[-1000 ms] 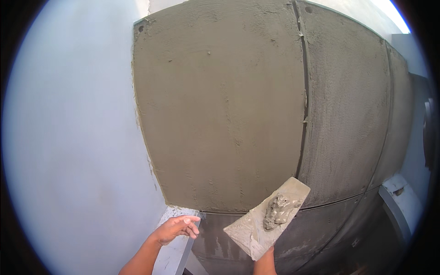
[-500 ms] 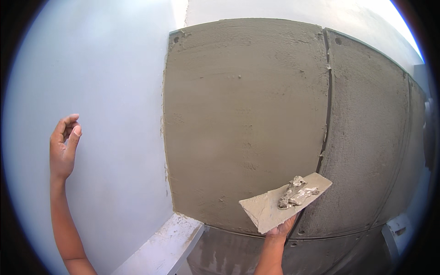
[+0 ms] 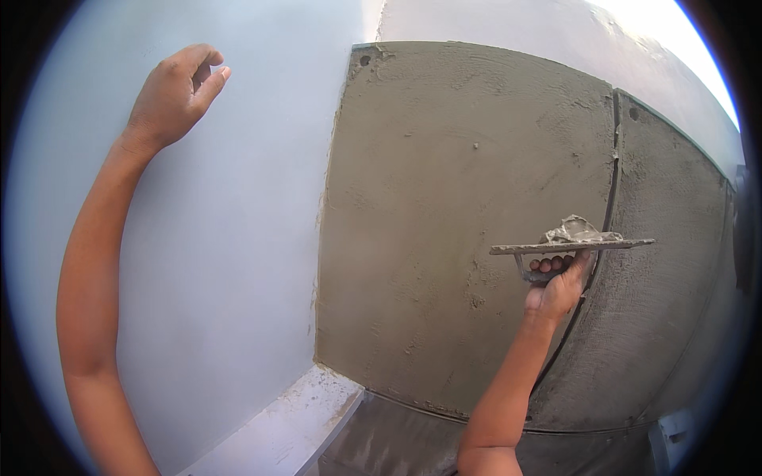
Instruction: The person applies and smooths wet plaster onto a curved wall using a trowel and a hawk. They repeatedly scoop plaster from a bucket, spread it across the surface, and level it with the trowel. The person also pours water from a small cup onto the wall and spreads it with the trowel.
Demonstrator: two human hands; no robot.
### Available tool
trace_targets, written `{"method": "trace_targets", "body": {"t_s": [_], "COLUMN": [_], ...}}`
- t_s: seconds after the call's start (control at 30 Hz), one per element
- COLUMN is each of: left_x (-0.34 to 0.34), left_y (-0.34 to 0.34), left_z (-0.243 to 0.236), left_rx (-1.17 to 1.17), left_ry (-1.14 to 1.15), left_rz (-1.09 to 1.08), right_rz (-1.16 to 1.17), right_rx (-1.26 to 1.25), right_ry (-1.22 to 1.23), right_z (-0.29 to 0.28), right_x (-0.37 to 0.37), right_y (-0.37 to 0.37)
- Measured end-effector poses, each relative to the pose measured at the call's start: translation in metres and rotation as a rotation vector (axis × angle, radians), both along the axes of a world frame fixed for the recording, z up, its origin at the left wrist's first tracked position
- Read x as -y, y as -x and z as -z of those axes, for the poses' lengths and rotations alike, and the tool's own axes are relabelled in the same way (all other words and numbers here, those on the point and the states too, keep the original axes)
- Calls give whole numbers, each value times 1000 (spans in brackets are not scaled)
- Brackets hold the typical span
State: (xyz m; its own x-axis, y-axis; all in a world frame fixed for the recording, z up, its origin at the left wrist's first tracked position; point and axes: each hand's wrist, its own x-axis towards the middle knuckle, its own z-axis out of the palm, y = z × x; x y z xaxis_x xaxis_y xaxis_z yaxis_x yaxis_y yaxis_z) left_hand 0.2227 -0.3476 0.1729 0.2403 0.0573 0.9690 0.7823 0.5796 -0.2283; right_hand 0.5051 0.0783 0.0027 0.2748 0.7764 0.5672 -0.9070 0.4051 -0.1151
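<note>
My right hand (image 3: 556, 289) is wrapped round the handle of a plastering trowel (image 3: 516, 250). The trowel's flat blade lies nearly level, seen almost edge-on, and bears a lump of wet mortar (image 3: 578, 230). Behind it is a grey-brown mortar-coated panel (image 3: 413, 222); whether the blade touches it I cannot tell. My left hand (image 3: 171, 99) is raised before the pale wall at the left, holding nothing. Its fingers are loosely bent, with a gap between thumb and forefinger.
A dark vertical groove (image 3: 613, 182) parts the coated panel from a second grey panel (image 3: 667, 238) on the right. Below, a white ledge (image 3: 278, 424) spotted with mortar runs along the pale wall (image 3: 222, 262). Darker grey surface (image 3: 397, 436) shows beneath the panel.
Both hands have risen, the left one also moving rightward. My right hand has carried the trowel up and right, and its blade has turned from slanted to nearly level. The view has shifted slightly.
</note>
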Motion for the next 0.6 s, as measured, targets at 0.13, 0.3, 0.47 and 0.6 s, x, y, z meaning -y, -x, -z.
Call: {"method": "trace_targets", "body": {"t_s": [0.13, 0.3, 0.47, 0.6], "left_x": [-3, -14, -21, -33], "left_y": [20, 42, 50, 51], "left_z": [-50, -81, -99, -100], "left_rx": [-24, -32, -4, 30], "left_ry": [1, -91, -80, -80], "left_rz": [-76, -192, -247, -330], "right_rz": [82, 368, 504, 527], "right_rx": [192, 394, 594, 700], "right_ry": [140, 148, 112, 55], "right_z": [-85, -162, -210, -234], "right_x": [-27, -37, -19, -12], "right_y": [14, 53, 80, 103]}}
